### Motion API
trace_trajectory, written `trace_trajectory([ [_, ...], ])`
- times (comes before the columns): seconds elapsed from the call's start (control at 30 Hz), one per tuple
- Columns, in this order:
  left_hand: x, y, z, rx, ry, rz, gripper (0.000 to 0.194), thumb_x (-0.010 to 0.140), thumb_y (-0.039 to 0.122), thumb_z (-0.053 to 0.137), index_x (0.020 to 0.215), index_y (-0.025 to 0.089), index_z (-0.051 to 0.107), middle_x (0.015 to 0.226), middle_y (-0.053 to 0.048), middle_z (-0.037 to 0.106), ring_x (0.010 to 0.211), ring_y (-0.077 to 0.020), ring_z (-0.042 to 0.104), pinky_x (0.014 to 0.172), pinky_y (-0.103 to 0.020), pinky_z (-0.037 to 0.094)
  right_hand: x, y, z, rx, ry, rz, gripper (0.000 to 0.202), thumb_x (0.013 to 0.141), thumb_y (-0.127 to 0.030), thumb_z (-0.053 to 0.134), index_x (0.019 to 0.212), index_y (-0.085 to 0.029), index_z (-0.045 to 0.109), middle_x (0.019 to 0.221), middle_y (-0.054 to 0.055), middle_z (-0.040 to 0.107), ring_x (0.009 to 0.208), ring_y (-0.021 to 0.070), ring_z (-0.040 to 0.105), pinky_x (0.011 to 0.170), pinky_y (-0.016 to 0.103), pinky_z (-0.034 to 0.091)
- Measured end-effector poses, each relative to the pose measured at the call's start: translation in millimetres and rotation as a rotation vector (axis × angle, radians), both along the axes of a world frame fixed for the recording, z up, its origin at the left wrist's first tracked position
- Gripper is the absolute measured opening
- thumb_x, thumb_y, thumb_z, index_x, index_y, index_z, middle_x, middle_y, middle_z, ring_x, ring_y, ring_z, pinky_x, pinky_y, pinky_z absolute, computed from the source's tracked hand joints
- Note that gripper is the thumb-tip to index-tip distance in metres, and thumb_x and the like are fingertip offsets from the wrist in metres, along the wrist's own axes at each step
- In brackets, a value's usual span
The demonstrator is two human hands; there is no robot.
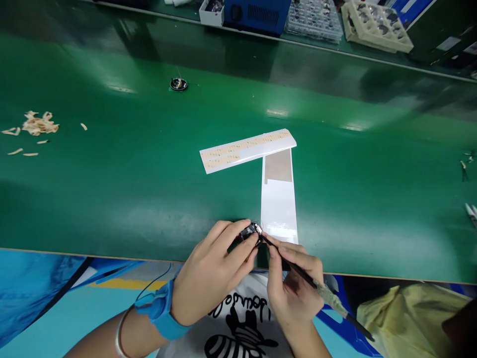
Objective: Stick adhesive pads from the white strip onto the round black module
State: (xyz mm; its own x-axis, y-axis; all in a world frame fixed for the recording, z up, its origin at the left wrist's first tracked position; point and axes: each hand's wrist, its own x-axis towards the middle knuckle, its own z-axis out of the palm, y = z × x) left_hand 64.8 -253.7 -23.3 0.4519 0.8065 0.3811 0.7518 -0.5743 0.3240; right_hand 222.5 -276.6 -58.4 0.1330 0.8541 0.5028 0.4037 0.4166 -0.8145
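My left hand (219,266), with a blue strap at the wrist, is closed around a small round black part (250,231) near the table's front edge. Parts inside it look silvery, but the fingers cover much of it. My right hand (296,278) grips a thin black tool (298,270) with tape wrapped round its handle, like tweezers or a probe. Its tip meets the right side of the black part. Just beyond the hands lies a white backing sheet (279,204) with a grey-brown patch, and across its far end a strip of small beige stickers (246,149).
Another round black part (179,84) with a wire standing up sits farther back. Peeled beige scraps (40,123) are heaped at left. A shelf along the back holds a blue box (257,15), clear trays (315,20) and a cream tray (376,25). Pens (471,213) lie at the right edge.
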Motion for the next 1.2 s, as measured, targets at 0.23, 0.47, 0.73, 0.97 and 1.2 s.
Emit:
trace_trajectory([
  [0.23, -3.8, 2.0, 0.2, 0.072, 0.127, -0.089, 0.022, 0.091, 0.015, 0.057, 0.108, 0.007, 0.069, 0.109, -0.016, 0.07, 0.093, -0.0285, 0.066, 0.076, -0.042, 0.061, 1.4, 1.1, 5.5, -0.047, 0.07, -0.001, 0.033, 0.081, 0.003, 0.06, 0.103, -0.021, 0.058, 0.098, 0.005, 0.071, 0.095, 0.0209, 0.072, 0.077, 0.038, 0.066],
  [0.47, -6.2, 1.4, -4.5, 0.061, 0.07, -0.074, 0.022, 0.09, 0.011, 0.059, 0.11, 0.01, 0.069, 0.107, -0.016, 0.069, 0.09, -0.0264, 0.065, 0.074, -0.04, 0.061, -3.1, 1.8, 6.6, -0.096, 0.123, -0.065, 0.03, 0.081, 0.002, 0.062, 0.101, -0.02, 0.059, 0.095, 0.005, 0.068, 0.096, 0.0205, 0.071, 0.076, 0.036, 0.066],
  [0.73, -6.4, 5.0, -5.1, 0.074, 0.021, -0.076, 0.027, 0.092, 0.014, 0.058, 0.118, 0.008, 0.064, 0.106, -0.014, 0.069, 0.092, -0.0243, 0.064, 0.078, -0.037, 0.061, -4.4, 1.7, 3.3, -0.092, 0.139, -0.066, 0.031, 0.081, 0.005, 0.06, 0.102, -0.019, 0.058, 0.097, 0.005, 0.067, 0.095, 0.0203, 0.071, 0.076, 0.036, 0.066],
  [0.97, -4.3, 6.9, -2.9, -0.086, 0.036, -0.072, 0.028, 0.096, 0.015, 0.05, 0.121, 0.01, 0.06, 0.104, -0.014, 0.063, 0.093, -0.0258, 0.06, 0.074, -0.04, 0.059, -6.0, -2.8, 2.0, -0.111, 0.162, -0.049, 0.031, 0.083, 0.004, 0.058, 0.103, -0.02, 0.056, 0.096, 0.005, 0.064, 0.099, 0.0198, 0.07, 0.08, 0.036, 0.066],
  [1.2, -13.6, 21.6, 16.1, -0.277, 0.001, -0.003, 0.045, 0.101, 0.03, 0.04, 0.143, 0.016, 0.04, 0.128, -0.014, 0.057, 0.111, -0.0271, 0.056, 0.087, -0.043, 0.054, 25.0, 64.8, 51.1, -0.198, 0.207, 0.139, 0.022, 0.087, -0.009, 0.061, 0.1, -0.023, 0.051, 0.095, 0.002, 0.064, 0.079, 0.0148, 0.074, 0.067, 0.027, 0.066],
])
